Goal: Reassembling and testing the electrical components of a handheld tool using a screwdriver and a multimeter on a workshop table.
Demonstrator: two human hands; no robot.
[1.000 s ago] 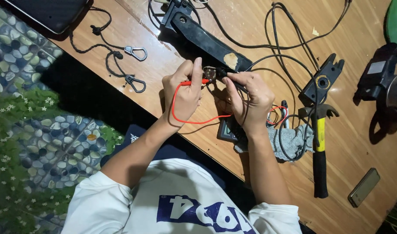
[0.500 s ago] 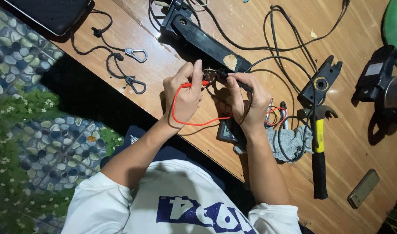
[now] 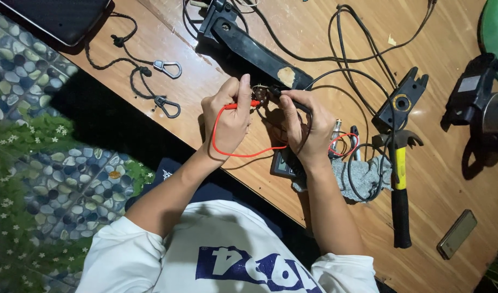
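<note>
The left hand (image 3: 227, 116) is closed around a red probe (image 3: 239, 106), pinched between thumb and fingers, with its red wire (image 3: 235, 154) looping down toward six o'clock and across to the meter (image 3: 284, 164) lying on the table (image 3: 325, 49) beneath the right wrist. The right hand (image 3: 306, 127) grips a black probe (image 3: 287, 100), fingers curled tight about it. Both tips meet at a small metal part (image 3: 261, 96) held up between the hands, at twelve o'clock from the meter; what the part is cannot be told, since it is small and shaded. At one o'clock from the hands lies a long black lever (image 3: 260, 49) with black cables (image 3: 347, 59) trailing from it. At three o'clock lie a black hand tool (image 3: 401, 100), a hammer with a yellow neck (image 3: 399, 184) and a grey rag (image 3: 363, 176). At ten o'clock a black cord with two snap hooks (image 3: 167, 87) lies near the table edge. Judgement: the contact is best made with both tips pressed firmly and kept motionless on bare metal, wrists braced on the table, fingers clear of the tips, and the red wire kept slack so it does not drag the probe off. The meter face is largely covered by the right forearm; shifting it into view would allow a reading without disturbing the contact.
</note>
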